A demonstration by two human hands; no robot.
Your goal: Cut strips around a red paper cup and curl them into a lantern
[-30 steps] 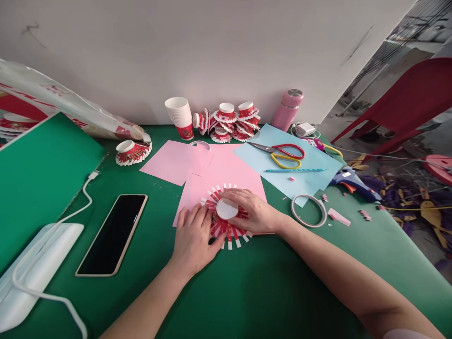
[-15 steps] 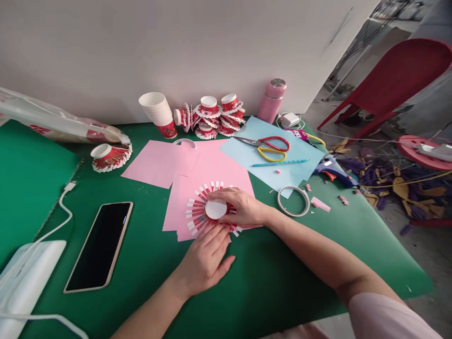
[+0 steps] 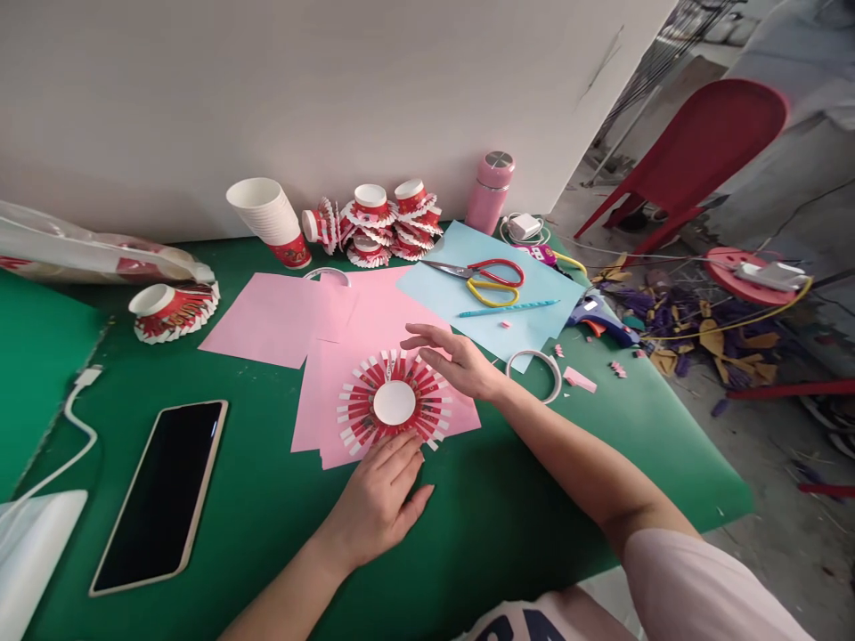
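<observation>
A red and white paper cup point(image 3: 394, 403), its wall cut into strips that fan out all round, lies with its white round base up on the pink paper point(image 3: 308, 418). My left hand point(image 3: 380, 490) rests flat with its fingers on the strips at the near edge. Above the far right strips hovers my right hand point(image 3: 454, 361), its fingers stretched out and nothing in them. Scissors point(image 3: 491, 280) with one red and one yellow handle and a blue pencil point(image 3: 508, 309) lie on the light blue paper point(image 3: 434, 283).
Stacked cups point(image 3: 271, 218), several cut cups point(image 3: 370, 223) and a pink flask point(image 3: 491, 191) stand along the wall. A phone point(image 3: 160, 494) lies at left. A tape roll point(image 3: 534, 376) and a blue glue gun point(image 3: 605, 319) are at right, near a red chair point(image 3: 695, 151).
My right hand has lifted off the cup and moved up to the right, baring the strips. My left hand stays on the near strips. The view has shifted slightly right.
</observation>
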